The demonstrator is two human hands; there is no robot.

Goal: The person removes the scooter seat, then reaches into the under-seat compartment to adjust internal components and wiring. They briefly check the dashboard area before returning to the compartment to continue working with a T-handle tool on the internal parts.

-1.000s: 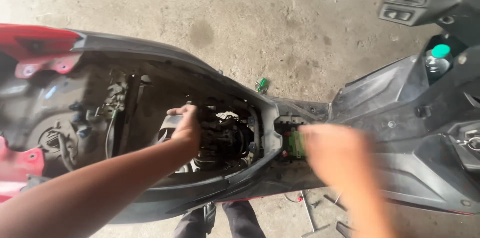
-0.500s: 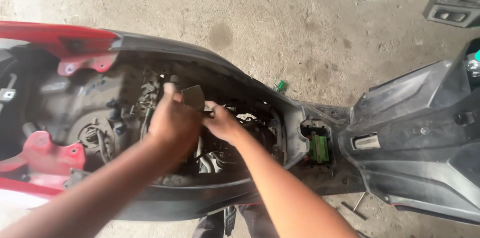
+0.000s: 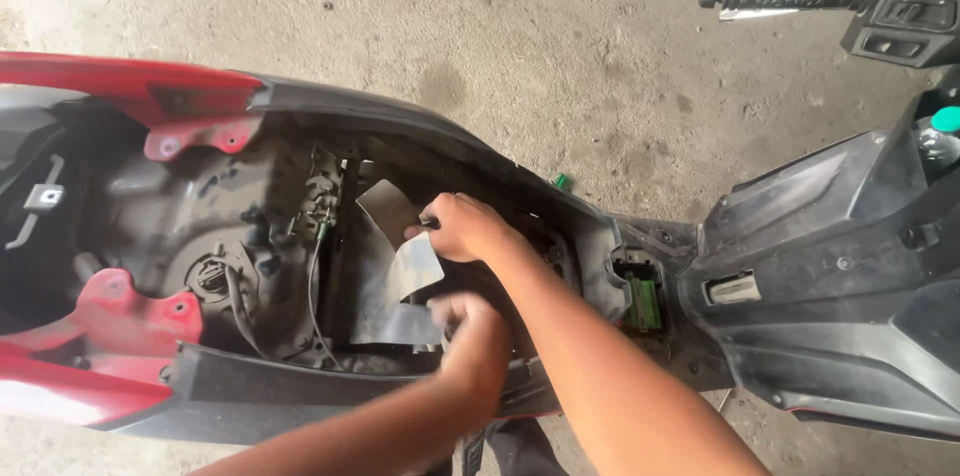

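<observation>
Right hand fingers clamped on upper edge of grey sheet inside open scooter bay. Left hand fingers curled on sheet's lower edge, just below.

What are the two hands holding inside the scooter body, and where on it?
Both grip a grey flexible sheet: the right hand at its upper right edge, the left hand at its lower right corner.

A thin grey sheet, dusty and curled at its upper edge, is held tilted inside the scooter's open underseat bay, just right of the wiring.
</observation>
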